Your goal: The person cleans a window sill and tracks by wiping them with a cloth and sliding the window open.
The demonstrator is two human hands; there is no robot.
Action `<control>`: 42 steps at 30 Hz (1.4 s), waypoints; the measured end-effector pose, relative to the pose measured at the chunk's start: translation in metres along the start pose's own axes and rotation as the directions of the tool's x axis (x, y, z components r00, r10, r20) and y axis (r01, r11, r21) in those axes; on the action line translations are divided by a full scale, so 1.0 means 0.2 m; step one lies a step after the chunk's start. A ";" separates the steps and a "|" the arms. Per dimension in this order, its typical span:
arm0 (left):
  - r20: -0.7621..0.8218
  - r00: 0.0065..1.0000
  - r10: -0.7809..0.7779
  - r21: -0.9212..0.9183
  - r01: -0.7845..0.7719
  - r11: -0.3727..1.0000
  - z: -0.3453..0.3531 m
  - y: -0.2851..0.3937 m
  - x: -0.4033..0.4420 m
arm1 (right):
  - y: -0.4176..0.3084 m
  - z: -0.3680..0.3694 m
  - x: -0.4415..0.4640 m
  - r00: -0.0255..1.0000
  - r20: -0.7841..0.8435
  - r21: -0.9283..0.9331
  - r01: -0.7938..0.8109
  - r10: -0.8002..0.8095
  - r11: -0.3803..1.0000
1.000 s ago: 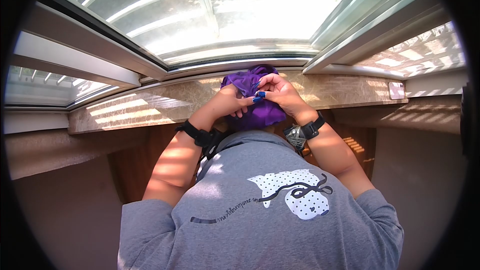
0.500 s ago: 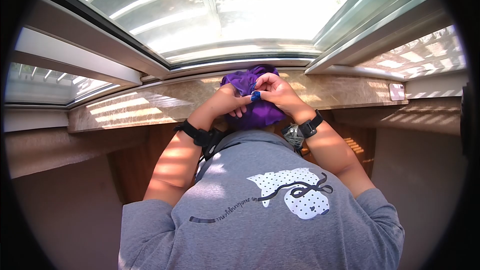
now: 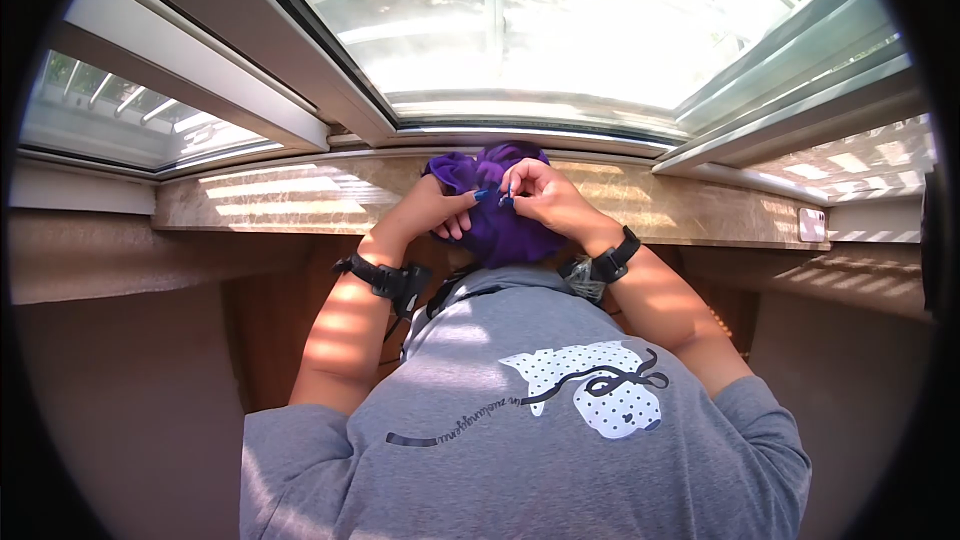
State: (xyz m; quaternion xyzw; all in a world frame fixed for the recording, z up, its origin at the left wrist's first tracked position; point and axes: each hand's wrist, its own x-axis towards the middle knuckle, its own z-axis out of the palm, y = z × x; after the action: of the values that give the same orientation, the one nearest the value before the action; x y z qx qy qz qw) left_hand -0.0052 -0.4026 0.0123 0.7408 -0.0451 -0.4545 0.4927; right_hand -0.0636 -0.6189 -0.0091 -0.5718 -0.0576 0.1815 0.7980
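A bunched purple cloth [image 3: 490, 235] hangs between my hands, close to the sill's front edge. My left hand [image 3: 432, 208] is closed on the left part of the cloth, its thumb lying along the top and its fingers curled beneath. Just to the right of that thumb, my right hand [image 3: 555, 202] makes a pinch over the cloth, index finger bent toward the thumb. Whatever sits in this pinch is too small to make out. Blue nails show on both hands, with a small gap between the two thumbs.
A stone window sill [image 3: 280, 202] runs across in front of me, striped with sunlight. A phone [image 3: 812, 225] lies at its right end. Window frames [image 3: 340, 90] rise beyond the sill. Black straps [image 3: 612, 258] circle both wrists.
My right hand's fingertips have drawn apart from my left thumb, opening a small gap. My left hand still has the purple cloth. The whole view has shifted, so the window appears further right.
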 end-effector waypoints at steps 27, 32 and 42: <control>-0.077 0.996 0.054 0.103 -0.046 0.994 0.11 0.08 0.06 | 0.00 -0.14 -0.14 0.997 -0.063 -0.115 -0.050 0.043 0.992; -0.085 0.994 0.069 0.102 -0.061 0.993 0.12 0.08 0.05 | -0.01 -0.15 -0.14 0.996 -0.068 -0.133 -0.061 0.052 0.989; -0.090 0.995 0.052 0.110 -0.042 0.993 0.12 0.09 0.05 | 0.01 -0.16 -0.14 0.997 -0.056 -0.110 -0.066 0.060 0.992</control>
State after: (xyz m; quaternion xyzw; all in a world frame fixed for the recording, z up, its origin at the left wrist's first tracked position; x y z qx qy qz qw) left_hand -0.0093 -0.4337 0.0170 0.7852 -0.0642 -0.4048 0.4642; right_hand -0.0796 -0.6571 -0.0197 -0.6217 -0.0289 0.1880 0.7598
